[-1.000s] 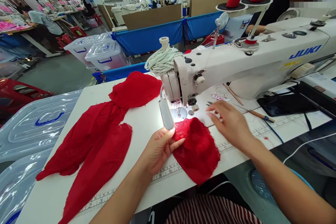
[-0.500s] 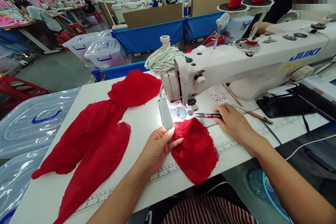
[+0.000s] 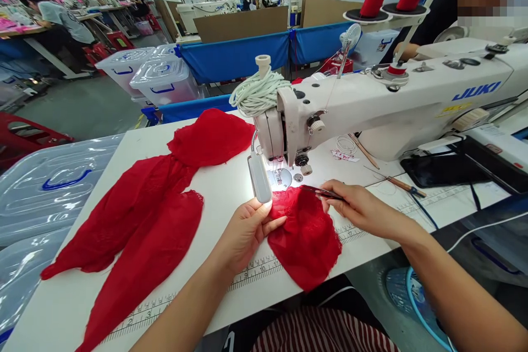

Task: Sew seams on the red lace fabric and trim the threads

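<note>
My left hand (image 3: 249, 231) pinches the upper left edge of a red lace-edged fabric piece (image 3: 307, 247), just below the sewing machine's small lamp (image 3: 259, 179). In my right hand (image 3: 355, 206) is a pair of thread snips (image 3: 324, 192), its blades pointing left over the fabric's top edge. The white sewing machine (image 3: 371, 104) stands behind, its needle area lit. Left of my hands, more red fabric pieces (image 3: 144, 214) lie joined in a gathered bunch on the white table (image 3: 231, 192). Whether the blades touch the fabric I cannot tell.
A wood-handled tool (image 3: 406, 186) and a black phone-like slab (image 3: 433, 168) lie on the right. A coil of pale cord (image 3: 264, 91) hangs on the machine head. Lidded clear bins (image 3: 53, 184) stand left of the table. A blue basket (image 3: 412, 297) is below right.
My right hand has moved left and slightly down with the thread snips, from beside the needle plate to over the fabric's top edge. My left hand keeps its pinch.
</note>
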A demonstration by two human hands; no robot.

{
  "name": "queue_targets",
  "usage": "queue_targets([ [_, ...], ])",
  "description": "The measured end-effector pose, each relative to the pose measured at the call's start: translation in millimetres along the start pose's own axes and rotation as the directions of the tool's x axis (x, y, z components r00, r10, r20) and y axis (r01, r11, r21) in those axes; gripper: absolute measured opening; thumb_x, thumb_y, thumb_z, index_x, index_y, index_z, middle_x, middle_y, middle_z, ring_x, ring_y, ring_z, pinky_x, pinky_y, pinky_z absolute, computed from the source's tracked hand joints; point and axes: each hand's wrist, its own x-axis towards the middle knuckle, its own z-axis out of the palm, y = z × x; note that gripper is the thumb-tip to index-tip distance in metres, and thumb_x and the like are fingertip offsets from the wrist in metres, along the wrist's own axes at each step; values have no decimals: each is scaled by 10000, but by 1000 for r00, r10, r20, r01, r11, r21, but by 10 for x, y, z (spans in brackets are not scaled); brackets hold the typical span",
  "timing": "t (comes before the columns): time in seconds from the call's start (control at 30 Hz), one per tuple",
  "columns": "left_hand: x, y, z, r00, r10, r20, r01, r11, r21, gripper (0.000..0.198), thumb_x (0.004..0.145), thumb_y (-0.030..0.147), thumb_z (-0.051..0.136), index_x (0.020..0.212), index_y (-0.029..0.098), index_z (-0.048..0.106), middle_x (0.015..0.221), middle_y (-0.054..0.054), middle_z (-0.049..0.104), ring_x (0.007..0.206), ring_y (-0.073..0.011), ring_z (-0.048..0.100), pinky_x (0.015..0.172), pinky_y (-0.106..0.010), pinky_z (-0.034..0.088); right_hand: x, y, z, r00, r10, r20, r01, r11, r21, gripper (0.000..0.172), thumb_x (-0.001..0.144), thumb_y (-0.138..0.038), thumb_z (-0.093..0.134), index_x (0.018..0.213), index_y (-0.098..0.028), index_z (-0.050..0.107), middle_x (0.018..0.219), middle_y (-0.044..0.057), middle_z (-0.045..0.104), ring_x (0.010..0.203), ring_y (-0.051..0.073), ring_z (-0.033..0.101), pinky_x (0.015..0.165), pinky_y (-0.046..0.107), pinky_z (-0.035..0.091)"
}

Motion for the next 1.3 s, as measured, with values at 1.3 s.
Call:
queue_targets([
  [1.3,1,9,-9,1000,15,-19,-16,1000,-26,165,691,257,767,694,134,657,761,-12,667,786,-112,624,864,-267,524,254,-118,249,972,-115,-206,118,993,2,287,980,-354,319,1078,-223,554,912,56,627,827,180,529,732,326,442],
])
